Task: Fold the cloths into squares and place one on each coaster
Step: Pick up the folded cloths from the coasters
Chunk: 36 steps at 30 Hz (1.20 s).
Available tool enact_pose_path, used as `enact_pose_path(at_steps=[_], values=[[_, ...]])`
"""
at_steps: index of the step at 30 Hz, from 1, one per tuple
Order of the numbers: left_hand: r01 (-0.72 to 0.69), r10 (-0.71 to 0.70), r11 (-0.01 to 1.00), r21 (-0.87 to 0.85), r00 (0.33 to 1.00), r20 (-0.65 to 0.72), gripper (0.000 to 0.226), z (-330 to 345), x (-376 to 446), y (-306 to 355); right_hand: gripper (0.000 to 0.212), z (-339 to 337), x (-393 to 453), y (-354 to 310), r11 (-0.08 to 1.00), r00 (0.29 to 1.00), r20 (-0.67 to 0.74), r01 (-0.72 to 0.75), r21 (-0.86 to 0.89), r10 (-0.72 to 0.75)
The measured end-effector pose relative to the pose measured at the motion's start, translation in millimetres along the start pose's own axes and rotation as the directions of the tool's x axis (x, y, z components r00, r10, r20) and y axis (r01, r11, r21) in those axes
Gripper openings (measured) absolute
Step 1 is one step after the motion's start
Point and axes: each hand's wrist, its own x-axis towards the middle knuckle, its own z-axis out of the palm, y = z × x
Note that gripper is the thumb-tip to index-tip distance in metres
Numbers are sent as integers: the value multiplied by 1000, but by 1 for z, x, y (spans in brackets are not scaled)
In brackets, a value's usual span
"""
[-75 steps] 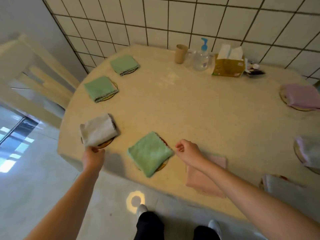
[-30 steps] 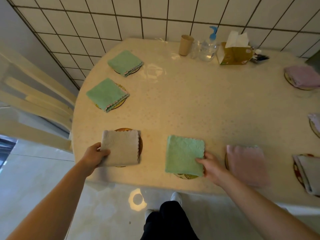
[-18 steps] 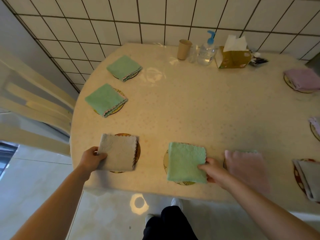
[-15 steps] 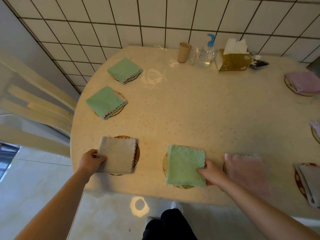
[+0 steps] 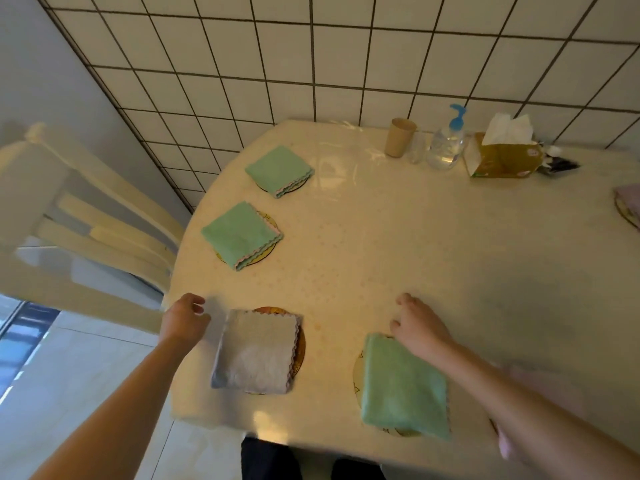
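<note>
While both hands hover with no grip, left hand (image 5: pixel 185 318) beside the grey cloth (image 5: pixel 255 351) and right hand (image 5: pixel 420 327) over the green cloth (image 5: pixel 403 386), 4 visible squares top coasters on the bench (image 5: pixel 398 258); placing looks finished here, remaining cloths likely next.

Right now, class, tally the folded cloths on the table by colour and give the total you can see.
Green cloths: 3
Beige cloth: 1
Pink cloths: 2, both partly hidden
Total: 6
</note>
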Motion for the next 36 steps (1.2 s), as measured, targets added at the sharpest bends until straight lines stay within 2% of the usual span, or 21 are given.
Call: enact_pose_path(at_steps=[6, 10, 17, 23, 26, 32, 36], values=[[-61, 72, 977, -204, 996, 49, 21, -27, 80, 22, 35, 9, 52, -103, 973, 997, 2, 81, 217, -83], [-61, 108, 946, -319, 985, 133, 14, -49, 155, 32, 30, 12, 91, -176, 939, 1000, 13, 17, 344, -23], [61, 98, 871, -487, 951, 294, 23, -57, 243, 86, 26, 16, 155, -261, 897, 995, -31, -71, 437, 94], [126, 109, 837, -533, 916, 387, 20, -36, 277, 142, 33, 26, 189, -280, 909, 994, 92, -95, 407, 63], [199, 84, 793, -576, 901, 427, 20, -23, 292, 168, 27, 28, 204, -281, 953, 992, 124, -54, 300, 17], [452, -39, 642, -619, 826, 563, 8, 5, 305, 207, 54, 30, 233, -285, 968, 965, 262, -90, 233, 27], [527, -124, 574, -626, 812, 570, 13, 19, 311, 218, 43, 27, 247, -299, 956, 931, 361, -66, 287, -44]])
